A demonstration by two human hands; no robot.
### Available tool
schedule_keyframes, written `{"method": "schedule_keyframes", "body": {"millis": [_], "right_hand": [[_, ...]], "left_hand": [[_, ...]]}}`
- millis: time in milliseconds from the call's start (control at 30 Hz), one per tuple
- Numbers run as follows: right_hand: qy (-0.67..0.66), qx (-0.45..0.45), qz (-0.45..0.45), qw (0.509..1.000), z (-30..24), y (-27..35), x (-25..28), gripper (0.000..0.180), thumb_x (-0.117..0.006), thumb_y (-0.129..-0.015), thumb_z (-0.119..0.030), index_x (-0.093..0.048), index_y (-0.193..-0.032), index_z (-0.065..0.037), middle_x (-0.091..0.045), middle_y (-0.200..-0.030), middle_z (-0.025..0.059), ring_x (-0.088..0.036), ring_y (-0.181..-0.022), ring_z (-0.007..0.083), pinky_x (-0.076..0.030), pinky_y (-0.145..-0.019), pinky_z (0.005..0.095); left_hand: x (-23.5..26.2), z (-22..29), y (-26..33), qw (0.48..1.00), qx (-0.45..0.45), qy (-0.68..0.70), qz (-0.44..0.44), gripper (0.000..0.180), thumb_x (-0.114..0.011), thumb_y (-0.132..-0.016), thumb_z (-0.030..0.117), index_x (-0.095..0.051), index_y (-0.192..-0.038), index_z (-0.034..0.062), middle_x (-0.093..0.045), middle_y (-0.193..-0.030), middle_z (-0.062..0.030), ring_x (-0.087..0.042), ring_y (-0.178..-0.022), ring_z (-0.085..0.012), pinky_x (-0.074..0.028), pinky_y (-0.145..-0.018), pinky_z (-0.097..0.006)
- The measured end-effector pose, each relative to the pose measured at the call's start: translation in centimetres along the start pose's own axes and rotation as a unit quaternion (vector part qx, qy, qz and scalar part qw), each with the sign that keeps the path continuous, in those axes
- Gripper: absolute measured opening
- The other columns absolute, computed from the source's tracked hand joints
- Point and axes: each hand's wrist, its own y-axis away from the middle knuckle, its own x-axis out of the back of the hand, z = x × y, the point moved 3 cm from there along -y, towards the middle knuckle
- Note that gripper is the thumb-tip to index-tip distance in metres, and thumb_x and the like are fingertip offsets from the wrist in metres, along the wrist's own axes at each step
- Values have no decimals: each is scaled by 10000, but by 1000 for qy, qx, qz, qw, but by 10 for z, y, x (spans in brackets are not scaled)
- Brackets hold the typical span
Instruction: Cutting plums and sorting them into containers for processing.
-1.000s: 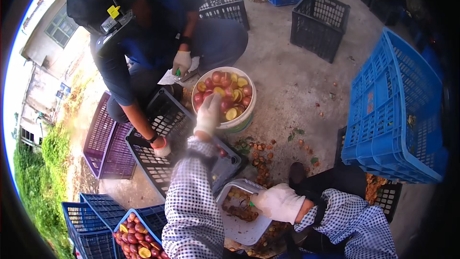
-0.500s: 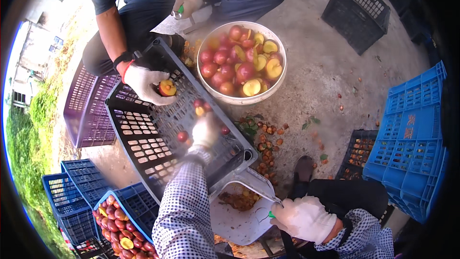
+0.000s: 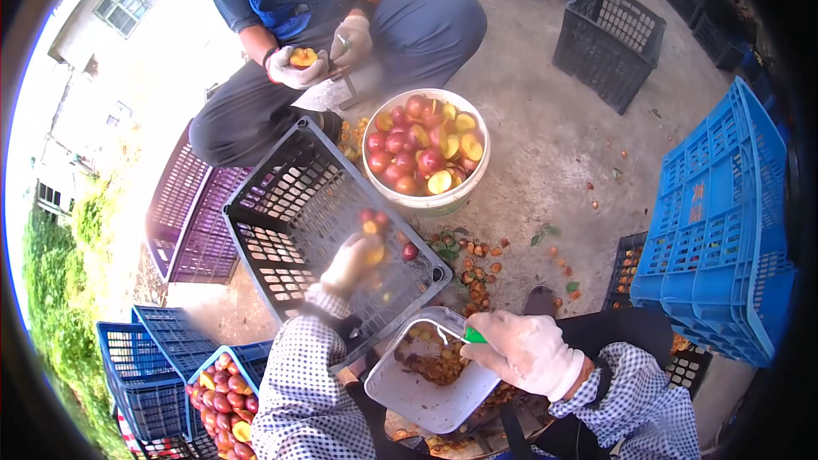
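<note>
My left hand, in a pale work glove, reaches into the black plastic crate. It is blurred, with its fingers closed on a plum showing yellow flesh. Close to those fingers lie a few red plums on the crate floor. My right hand, gloved too, grips a small green-handled tool. Its thin metal end reaches over a white plastic tub with brownish scraps in the bottom. Past the crate, a white bucket is heaped with whole and cut plums.
Across from me a seated person in gloves holds a cut plum. Blue crates stand at the right, a black crate behind them. Left are a purple crate and a blue crate of plums. Pits litter the floor.
My left hand has drawn back a little and now has a plum in its fingers. The other person's hands have come together, moving the cut plum out of the crate. My view has shifted.
</note>
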Motion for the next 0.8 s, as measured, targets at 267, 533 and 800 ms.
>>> {"method": "schedule_keyframes", "body": {"millis": [267,533,800], "right_hand": [[-151,54,209,965,-26,-12,30,238,-639,-942,-250,-621,-999,-19,-637,-804,195,-653,-762,390,-505,-637,434],[49,69,266,960,-29,-6,22,209,-667,-900,-241,-565,-896,-59,-606,-751,163,-634,-680,394,-511,-554,456],[10,67,236,969,-29,-7,21,230,-627,-942,-276,-573,-923,-53,-625,-784,175,-644,-714,400,-506,-588,477]], "left_hand": [[-123,79,135,958,-109,189,-189,526,-350,-1055,419,-493,-1348,6,-654,-1087,-105,-633,-824,-179,-523,-715,-262],[-152,81,170,976,-182,-95,-68,482,-262,-1099,329,-596,-1185,-7,-638,-1067,-75,-597,-910,-127,-494,-814,-244],[-144,59,160,953,-111,259,-114,452,-352,-1024,356,-611,-1155,9,-636,-902,-53,-574,-675,-101,-445,-564,-197]]}}
